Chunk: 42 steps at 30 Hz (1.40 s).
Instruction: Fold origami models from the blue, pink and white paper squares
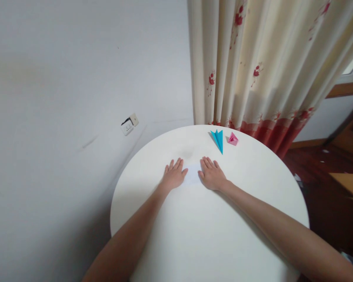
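One table bears two origami pieces and one sheet between left hand and right hand, fingers outstretched.

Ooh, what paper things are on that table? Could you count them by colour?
Blue: 1 folded paper dart
Pink: 1 small folded paper
Pale, almost white: 1 flat sheet, between the left hand and right hand
Total: 3

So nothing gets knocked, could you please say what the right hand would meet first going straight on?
The right hand would probably first meet the wall or the curtain beyond the table; depth is unclear.
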Available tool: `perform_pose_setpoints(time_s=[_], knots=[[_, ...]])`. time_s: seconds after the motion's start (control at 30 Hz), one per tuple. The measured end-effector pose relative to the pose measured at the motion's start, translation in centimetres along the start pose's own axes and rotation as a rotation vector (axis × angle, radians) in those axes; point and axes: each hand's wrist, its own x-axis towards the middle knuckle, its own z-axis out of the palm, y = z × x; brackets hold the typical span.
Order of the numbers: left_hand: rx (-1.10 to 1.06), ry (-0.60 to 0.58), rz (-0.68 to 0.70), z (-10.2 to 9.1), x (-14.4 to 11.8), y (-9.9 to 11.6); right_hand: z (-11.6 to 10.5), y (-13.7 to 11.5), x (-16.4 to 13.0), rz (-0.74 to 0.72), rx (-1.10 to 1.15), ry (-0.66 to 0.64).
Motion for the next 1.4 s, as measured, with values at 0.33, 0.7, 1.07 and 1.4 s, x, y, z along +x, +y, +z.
perform_pose_setpoints(time_s=[0.33,0.7,1.07,1.4], knots=[[-0.026,0.292,0.026,-1.4,0.5,0.5,-0.3,0.2,-0.1,0.006,0.023,-0.023],[0.049,0.027,0.402,0.5,-1.1,3.2,0.1,1.3,0.1,0.029,0.004,-0.01],[0.044,0.0,0.402,0.2,-1.1,3.2,-2.0,3.6,0.5,0.162,-0.019,0.168],[0.052,0.017,0.396,0.4,-1.0,3.3,0.3,-0.5,0.1,-0.088,0.006,0.04]])
